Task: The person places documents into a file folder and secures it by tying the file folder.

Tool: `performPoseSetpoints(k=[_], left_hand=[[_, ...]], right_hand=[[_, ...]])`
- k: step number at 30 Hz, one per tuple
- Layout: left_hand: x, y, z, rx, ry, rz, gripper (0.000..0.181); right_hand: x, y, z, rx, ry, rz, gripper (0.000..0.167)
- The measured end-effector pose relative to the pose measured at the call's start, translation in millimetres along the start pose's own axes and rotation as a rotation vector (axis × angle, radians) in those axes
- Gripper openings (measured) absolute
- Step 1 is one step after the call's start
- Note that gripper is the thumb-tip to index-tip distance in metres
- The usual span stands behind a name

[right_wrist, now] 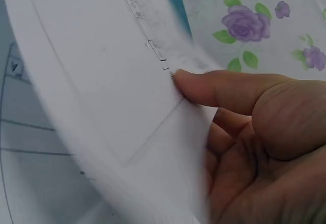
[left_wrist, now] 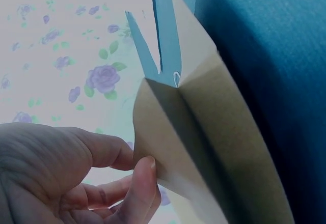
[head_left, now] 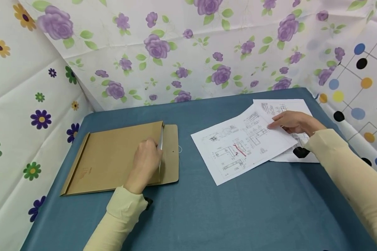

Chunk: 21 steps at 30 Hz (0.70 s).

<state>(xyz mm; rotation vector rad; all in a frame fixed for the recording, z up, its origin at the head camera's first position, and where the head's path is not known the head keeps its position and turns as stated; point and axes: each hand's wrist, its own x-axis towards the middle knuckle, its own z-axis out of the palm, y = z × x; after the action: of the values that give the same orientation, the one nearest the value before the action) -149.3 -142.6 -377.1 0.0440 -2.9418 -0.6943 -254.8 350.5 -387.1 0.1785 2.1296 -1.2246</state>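
Note:
On the left of the table lies a brown cardboard document folder point(head_left: 113, 157), its flap point(head_left: 171, 153) spread out to the right. My left hand point(head_left: 146, 158) pinches the upper edge at the folder's mouth between thumb and fingers and lifts it, so the pocket gapes in the left wrist view. My right hand point(head_left: 293, 122) holds a sheet of paper point(head_left: 238, 143) with technical drawings and a red mark, thumb on top and fingers beneath. Under it, partly covered, is a second drawing sheet point(head_left: 295, 104) on the table.
A blue-grey cloth covers the table point(head_left: 201, 216). Flowered sheeting point(head_left: 157, 69) hangs along the back and left, with a dotted sheet point(head_left: 364, 104) on the right. A thin white string loop point(head_left: 180, 149) sticks out by the flap.

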Motion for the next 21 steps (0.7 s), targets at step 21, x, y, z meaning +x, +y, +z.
performPoseSetpoints(k=[21], left_hand=[[2.3, 4.3, 0.1, -0.034, 0.006, -0.003, 0.018]], right_hand=[[-54.0, -5.0, -24.1, 0.297, -0.205, -0.287, 0.031]])
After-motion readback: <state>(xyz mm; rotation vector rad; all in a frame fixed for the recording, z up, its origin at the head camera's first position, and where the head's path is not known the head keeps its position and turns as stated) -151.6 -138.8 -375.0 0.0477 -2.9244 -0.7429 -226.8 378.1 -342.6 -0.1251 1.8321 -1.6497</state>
